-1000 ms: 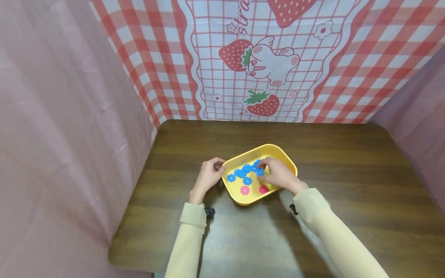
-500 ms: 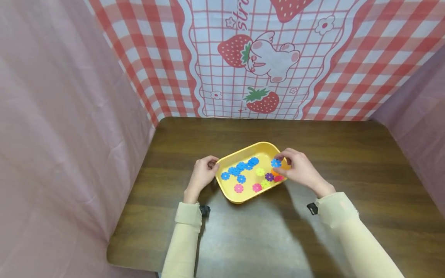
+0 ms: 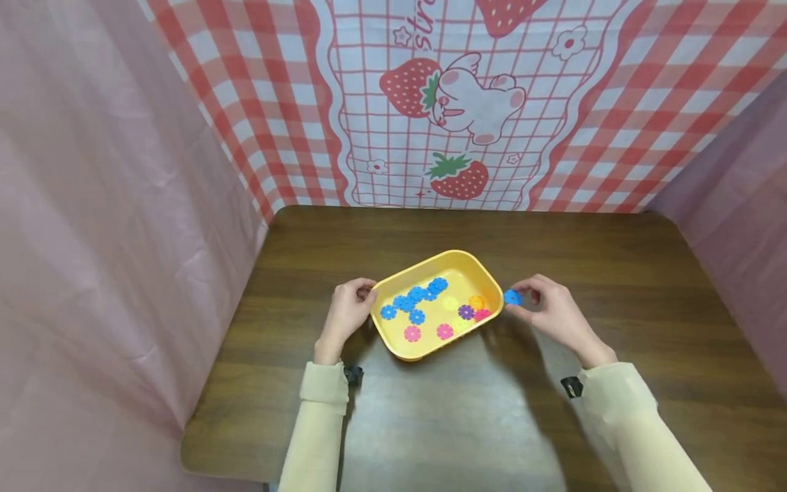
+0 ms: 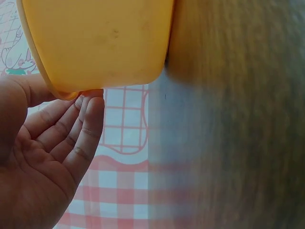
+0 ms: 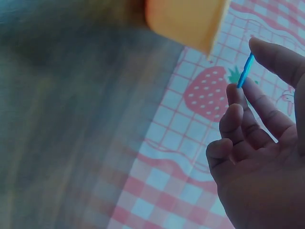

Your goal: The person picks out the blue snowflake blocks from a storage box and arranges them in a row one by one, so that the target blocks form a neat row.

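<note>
My left hand (image 3: 346, 311) pinches the left corner rim of a yellow plastic tray (image 3: 408, 273); the left wrist view shows thumb and fingers meeting on that rim. Just past the tray's right end, my right hand (image 3: 556, 316) holds a blue snowflake disc (image 3: 512, 297) between thumb and fingertips. Seen edge-on in the right wrist view, the blue disc (image 5: 245, 70) appears as a thin strip. Inside the tray several blue discs (image 3: 417, 295) lie in a cluster at the left. Pink discs (image 3: 412, 333), a purple disc (image 3: 466, 312), an orange disc (image 3: 477, 302) and pale yellow discs (image 3: 451, 304) lie nearer the front and right.
A brown wooden table (image 3: 584, 253) carries the tray. Behind it hangs a red-and-white checked cloth (image 3: 289, 116) with strawberry prints. Pink curtains (image 3: 111, 239) flank the left and right sides.
My right hand has lifted a blue disc out of the tray and moved right, beyond its rim. The left hand keeps its grip on the tray, which has shifted slightly left in view.
</note>
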`<state>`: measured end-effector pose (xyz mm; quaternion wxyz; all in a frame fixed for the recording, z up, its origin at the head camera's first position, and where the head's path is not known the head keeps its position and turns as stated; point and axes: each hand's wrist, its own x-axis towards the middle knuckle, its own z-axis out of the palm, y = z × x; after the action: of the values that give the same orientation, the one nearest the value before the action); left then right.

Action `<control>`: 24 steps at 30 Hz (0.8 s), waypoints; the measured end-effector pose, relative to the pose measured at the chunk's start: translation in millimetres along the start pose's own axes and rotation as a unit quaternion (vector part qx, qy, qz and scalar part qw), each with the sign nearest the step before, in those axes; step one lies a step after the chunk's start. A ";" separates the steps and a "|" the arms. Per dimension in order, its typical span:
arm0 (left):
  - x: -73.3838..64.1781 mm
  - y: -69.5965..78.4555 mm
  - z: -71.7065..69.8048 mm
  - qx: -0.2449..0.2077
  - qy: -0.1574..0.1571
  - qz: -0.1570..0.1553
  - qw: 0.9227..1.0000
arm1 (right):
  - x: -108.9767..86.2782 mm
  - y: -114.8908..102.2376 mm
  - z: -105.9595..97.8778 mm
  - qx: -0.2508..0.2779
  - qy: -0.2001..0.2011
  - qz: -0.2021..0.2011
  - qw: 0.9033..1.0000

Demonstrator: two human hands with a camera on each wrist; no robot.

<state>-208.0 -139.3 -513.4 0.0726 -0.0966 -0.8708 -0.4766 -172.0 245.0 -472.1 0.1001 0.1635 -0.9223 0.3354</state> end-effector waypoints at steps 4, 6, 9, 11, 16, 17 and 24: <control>-1.2 -1.6 -2.5 0.003 0.007 -0.003 1.000 | -6.8 8.7 6.6 0.000 -0.002 0.011 1.000; -1.3 -2.4 -3.0 0.003 0.009 -0.002 1.000 | -9.3 11.8 10.0 0.001 -0.008 0.020 1.000; -1.8 -3.5 -3.4 -0.001 0.007 0.001 1.000 | -11.8 17.1 17.4 -0.001 -0.027 0.034 0.999; -1.1 -3.2 -3.1 -0.002 0.006 -0.001 1.000 | -13.0 20.1 21.4 -0.003 -0.040 0.041 0.998; -2.3 -3.2 -3.2 0.000 0.007 -0.008 1.000 | -14.5 23.8 31.0 0.002 -0.079 0.043 0.996; -2.6 -3.2 -3.2 0.000 0.006 -0.007 1.000 | -14.9 24.2 32.3 0.002 -0.083 0.042 0.996; -1.8 -2.5 -1.9 0.008 0.006 -0.005 1.000 | -17.4 29.0 38.7 -0.007 -0.108 0.053 0.993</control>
<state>-206.7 -142.3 -514.8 0.0767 -0.0888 -0.8746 -0.4704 -169.5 244.8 -523.5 -0.0165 0.1491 -0.9373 0.3145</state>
